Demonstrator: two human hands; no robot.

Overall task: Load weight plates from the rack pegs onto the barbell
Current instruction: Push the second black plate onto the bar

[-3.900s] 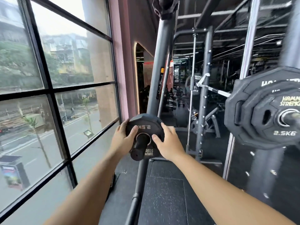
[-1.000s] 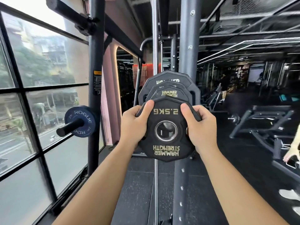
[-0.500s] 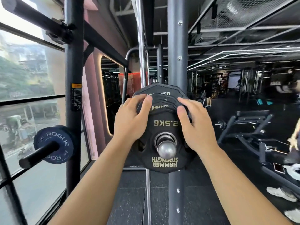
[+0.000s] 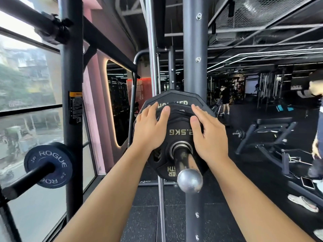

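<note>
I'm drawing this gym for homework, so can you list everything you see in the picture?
Weight plates: three that show, black, stacked on the barbell sleeve, centre.
Barbell sleeve: one, silver, poking through the plates toward the camera.
Rogue plate: one, blue, on a black peg, lower left.
Rack uprights: two, dark grey, left and centre.
Bench: one, black, right.
Window: left wall.
People: two, far back and right edge.
Hands: two, left hand and right hand flat against the plates.

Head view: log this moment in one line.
2.5KG plate on barbell sleeve; left hand flat on it; right hand flat on it; blue Rogue plate on rack peg
</note>
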